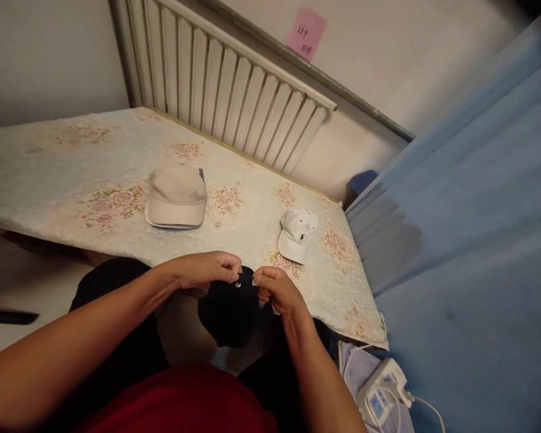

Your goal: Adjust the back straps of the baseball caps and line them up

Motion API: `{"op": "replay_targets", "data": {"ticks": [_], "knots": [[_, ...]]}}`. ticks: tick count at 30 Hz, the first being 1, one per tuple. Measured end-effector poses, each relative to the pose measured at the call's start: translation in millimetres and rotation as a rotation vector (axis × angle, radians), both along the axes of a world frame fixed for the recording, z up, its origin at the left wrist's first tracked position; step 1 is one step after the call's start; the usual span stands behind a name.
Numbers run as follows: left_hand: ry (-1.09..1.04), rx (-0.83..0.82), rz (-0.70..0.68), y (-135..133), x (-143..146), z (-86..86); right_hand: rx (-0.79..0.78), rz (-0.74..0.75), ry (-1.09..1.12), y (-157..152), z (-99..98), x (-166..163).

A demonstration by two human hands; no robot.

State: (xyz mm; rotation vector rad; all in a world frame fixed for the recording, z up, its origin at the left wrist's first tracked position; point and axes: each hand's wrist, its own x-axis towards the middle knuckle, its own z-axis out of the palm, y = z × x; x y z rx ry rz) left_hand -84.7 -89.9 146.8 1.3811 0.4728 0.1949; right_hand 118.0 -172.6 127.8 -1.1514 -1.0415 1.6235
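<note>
Between my hands hangs a black baseball cap point(229, 316), just in front of the table's near edge. The fingers of my left hand point(214, 270) are closed on the cap's edge, by a small shiny metal piece point(238, 285). My right hand point(277, 288) pinches the cap's other side, thumb and forefinger pressed together. Farther off, a beige cap point(177, 189) rests on top of something white-edged, its brim towards me. A small white cap point(297, 231) with a dark logo lies on the table beyond my right hand.
A floral cloth point(247, 231) covers the table. White radiator slats point(207, 90) stand behind it, and a blue curtain point(469, 240) hangs at the right. A white power strip point(383, 394) with cables sits at lower right. A pink note point(307, 33) is on the wall.
</note>
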Motion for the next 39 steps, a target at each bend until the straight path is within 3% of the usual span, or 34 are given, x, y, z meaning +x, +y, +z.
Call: {"op": "replay_targets", "data": {"ticks": [7, 11, 16, 27, 32, 36, 39], "knots": [[-0.008, 0.001, 0.000, 0, 0, 0.6, 0.007, -0.065, -0.018, -2, 1.8, -5], [-0.024, -0.038, 0.024, -1, -1, -0.7, 0.059, -0.094, -0.142, -4, 5.8, -5], [-0.025, 0.001, 0.027, -1, 0, -1.8, 0.172, -0.050, -0.223, -6, 11.7, -8], [-0.016, 0.056, 0.032, 1, 4, 0.7, 0.181, 0.025, -0.213, -9, 21.7, -13], [-0.023, -0.027, -0.049, 5, 2, -6.4, 0.160, -0.018, -0.268, -8, 16.7, -6], [0.007, -0.012, -0.034, 4, 1, -14.9, 0.179, -0.001, -0.298, -7, 15.0, -5], [-0.014, -0.138, -0.018, 0, 3, -15.5, 0.230, -0.036, -0.392, -7, 21.0, -6]]}}
